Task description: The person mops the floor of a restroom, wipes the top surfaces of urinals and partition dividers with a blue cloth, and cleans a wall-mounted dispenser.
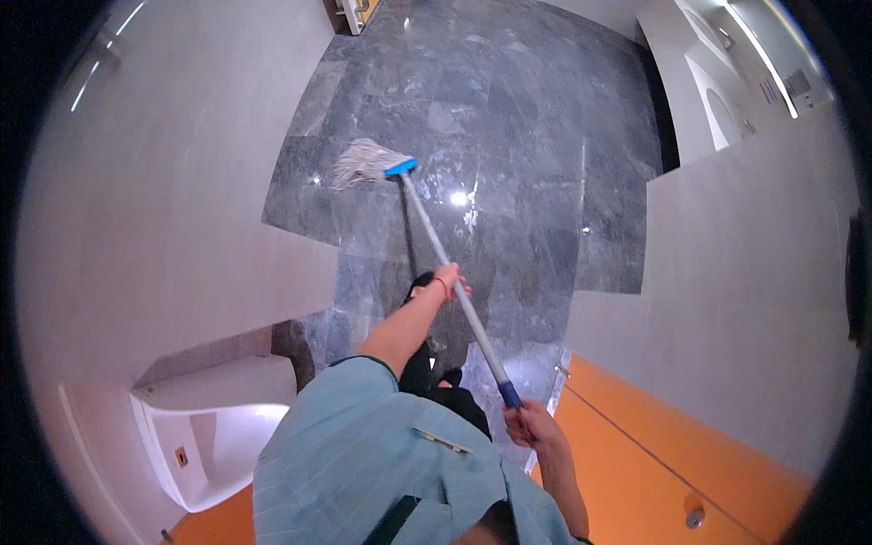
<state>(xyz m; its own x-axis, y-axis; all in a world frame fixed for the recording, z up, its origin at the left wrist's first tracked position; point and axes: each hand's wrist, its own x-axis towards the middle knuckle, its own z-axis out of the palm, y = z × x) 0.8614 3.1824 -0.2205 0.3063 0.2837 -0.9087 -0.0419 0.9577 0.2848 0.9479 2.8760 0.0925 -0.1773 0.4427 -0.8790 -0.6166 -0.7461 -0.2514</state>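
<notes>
My left hand [450,282], with a red band at the wrist, is closed around the middle of a grey mop handle [480,334]. Lower down and to the right, my right hand [531,424] grips the dark blue end sleeve [508,394] of the same handle. The handle slants away from me to a bright blue mop clamp [400,167]. From the clamp, a string mop head [368,163] of pale strands spreads leftward on the grey tiled floor [518,170]. The strands look slightly blurred.
A white urinal [211,443] stands at lower left, beside a pale wall [170,204]. Orange panels [654,436] are at lower right. Washbasins [722,112] sit in a white counter at upper right. A doorway edge [351,17] shows at the top. The floor reflects light.
</notes>
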